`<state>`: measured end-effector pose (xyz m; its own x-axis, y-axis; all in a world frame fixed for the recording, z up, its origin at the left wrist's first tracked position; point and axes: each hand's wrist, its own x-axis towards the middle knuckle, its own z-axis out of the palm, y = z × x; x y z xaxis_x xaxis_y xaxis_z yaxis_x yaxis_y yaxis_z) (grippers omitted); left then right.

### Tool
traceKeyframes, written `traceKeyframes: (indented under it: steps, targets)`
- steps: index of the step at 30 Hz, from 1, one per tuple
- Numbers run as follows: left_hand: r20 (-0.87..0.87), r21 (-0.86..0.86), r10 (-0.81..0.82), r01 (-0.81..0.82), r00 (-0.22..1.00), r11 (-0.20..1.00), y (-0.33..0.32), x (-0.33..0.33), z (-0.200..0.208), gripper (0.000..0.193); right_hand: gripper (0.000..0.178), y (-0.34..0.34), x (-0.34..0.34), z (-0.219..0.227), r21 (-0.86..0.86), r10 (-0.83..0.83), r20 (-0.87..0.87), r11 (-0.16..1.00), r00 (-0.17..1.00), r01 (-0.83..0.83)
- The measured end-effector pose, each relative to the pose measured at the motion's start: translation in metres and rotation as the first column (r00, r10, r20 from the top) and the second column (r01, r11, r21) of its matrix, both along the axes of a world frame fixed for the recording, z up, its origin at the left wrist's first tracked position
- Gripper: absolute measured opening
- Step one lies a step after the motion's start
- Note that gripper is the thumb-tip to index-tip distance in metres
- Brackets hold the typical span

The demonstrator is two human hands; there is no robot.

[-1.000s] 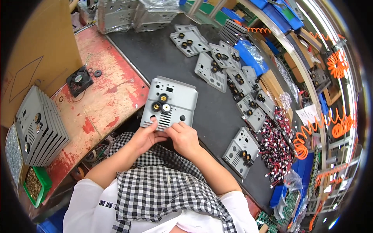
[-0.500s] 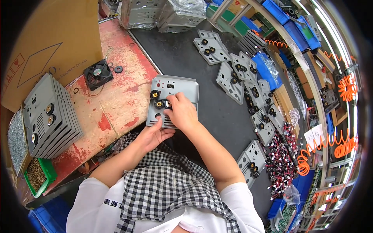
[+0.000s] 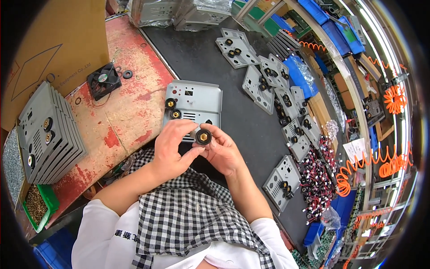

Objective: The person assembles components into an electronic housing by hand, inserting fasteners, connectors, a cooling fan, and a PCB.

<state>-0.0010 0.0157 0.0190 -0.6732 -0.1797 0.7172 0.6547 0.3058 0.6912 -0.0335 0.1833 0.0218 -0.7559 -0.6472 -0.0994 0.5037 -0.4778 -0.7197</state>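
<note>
Between the fingertips of both hands is a round black socket with a brass centre [image 3: 204, 137], held over the near edge of a grey sheet-metal panel [image 3: 204, 101]. My left hand [image 3: 171, 145] pinches it from the left side. From the right, my right hand [image 3: 225, 154] grips its rim with thumb and fingers. The panel lies flat at the edge of the dark bench, and two other black sockets with brass centres [image 3: 170, 103] sit in its left part. My fingers cover some of the panel's near side.
Stacked panels [image 3: 53, 134] stand at left beside a green tray of small brass parts [image 3: 38, 201]. A black fan [image 3: 104, 81] lies on the red worn tabletop [image 3: 134, 67]. Along the right are several panels with sockets [image 3: 260, 85] and a heap of wired connectors [image 3: 316, 184].
My right hand has come off the panel, and the socket is now up between both hands. My left hand has risen from the panel's near edge to meet it.
</note>
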Motion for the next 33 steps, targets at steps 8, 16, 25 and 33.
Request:
traceKeyframes:
  steps: [8,16,25,33]
  targets:
    - [0.055,-0.142,-0.094,0.101,0.994,0.985,0.017,-0.001,-0.004,0.020,0.034,0.020,0.013,-0.011,0.068,-0.190,-0.083,0.978,0.978,0.196]
    - [0.303,0.925,-0.861,0.090,0.408,0.369,0.032,0.000,-0.030,0.008,0.021,0.016,0.022,-0.001,0.344,-0.122,-0.894,0.432,0.432,0.834]
    - [0.055,0.990,-0.921,0.098,0.385,0.100,0.029,0.000,-0.036,0.008,0.022,0.012,0.010,0.016,0.248,0.186,-0.966,0.449,0.181,0.859]
    - [0.151,0.976,-0.914,0.090,0.377,0.199,0.021,0.003,-0.036,0.014,0.030,0.001,0.019,0.033,0.180,0.357,-0.931,0.614,-0.068,0.769]
